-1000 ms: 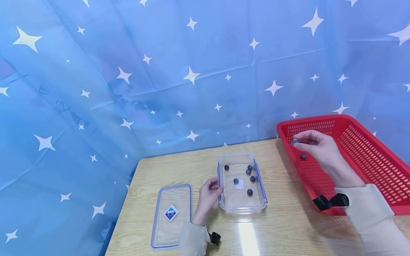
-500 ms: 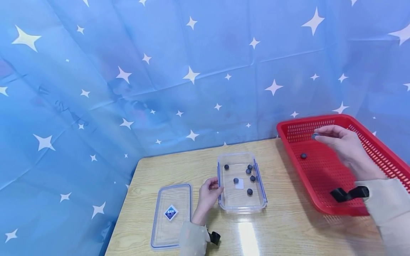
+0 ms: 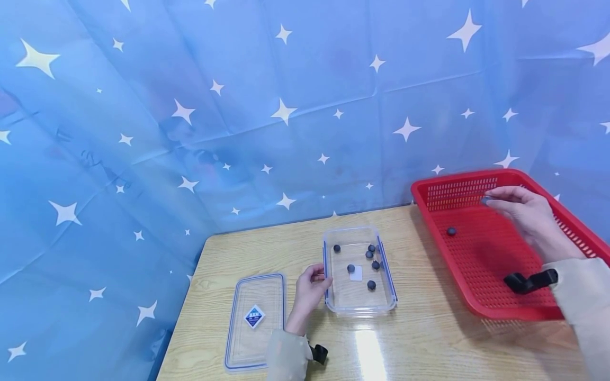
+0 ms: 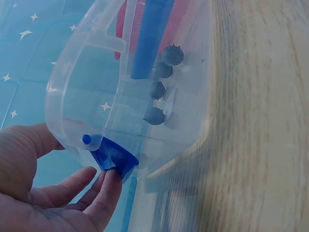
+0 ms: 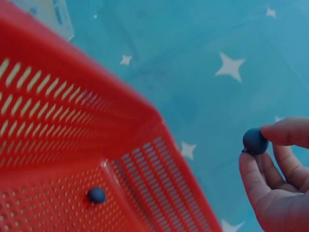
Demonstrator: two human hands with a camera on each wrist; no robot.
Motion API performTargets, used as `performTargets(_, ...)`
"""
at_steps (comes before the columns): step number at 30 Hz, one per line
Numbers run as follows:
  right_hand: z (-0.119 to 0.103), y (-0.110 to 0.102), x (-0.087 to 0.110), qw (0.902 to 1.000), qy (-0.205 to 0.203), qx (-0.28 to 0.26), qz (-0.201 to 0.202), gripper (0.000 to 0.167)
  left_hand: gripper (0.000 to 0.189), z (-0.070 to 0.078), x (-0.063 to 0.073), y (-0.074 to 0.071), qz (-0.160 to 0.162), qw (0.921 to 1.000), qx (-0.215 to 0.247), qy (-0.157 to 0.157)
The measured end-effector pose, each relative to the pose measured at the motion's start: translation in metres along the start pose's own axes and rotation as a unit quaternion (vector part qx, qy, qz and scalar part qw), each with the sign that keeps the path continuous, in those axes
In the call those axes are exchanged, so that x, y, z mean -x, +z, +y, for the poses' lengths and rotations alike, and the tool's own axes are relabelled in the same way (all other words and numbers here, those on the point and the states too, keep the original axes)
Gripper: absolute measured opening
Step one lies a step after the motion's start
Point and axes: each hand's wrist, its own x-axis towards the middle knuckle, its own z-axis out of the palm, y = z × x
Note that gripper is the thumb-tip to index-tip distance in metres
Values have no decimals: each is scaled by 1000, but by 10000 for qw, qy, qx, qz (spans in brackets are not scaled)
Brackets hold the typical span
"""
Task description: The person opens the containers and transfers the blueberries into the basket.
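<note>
Blueberry (image 5: 255, 141) aloft — apart from basket rim (image 5: 111, 89)

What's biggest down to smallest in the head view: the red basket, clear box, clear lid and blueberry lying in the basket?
1. Red basket
2. Clear box and clear lid: too alike to rank
3. Blueberry in the basket

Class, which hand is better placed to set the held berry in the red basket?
Probably the right hand: it pinches the berry over the red basket. The left hand touches the clear box, away from the basket.
</note>
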Motion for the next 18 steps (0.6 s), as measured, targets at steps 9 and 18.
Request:
performTargets(9, 13, -17, -3, 9999, 156, -15, 4, 15, 35, -1, -1, 1, 66, 9999, -49, 78)
performTargets(18, 16, -19, -2, 9996, 268, 34, 110, 15, 35, -38, -17, 3, 60, 10000, -62, -29)
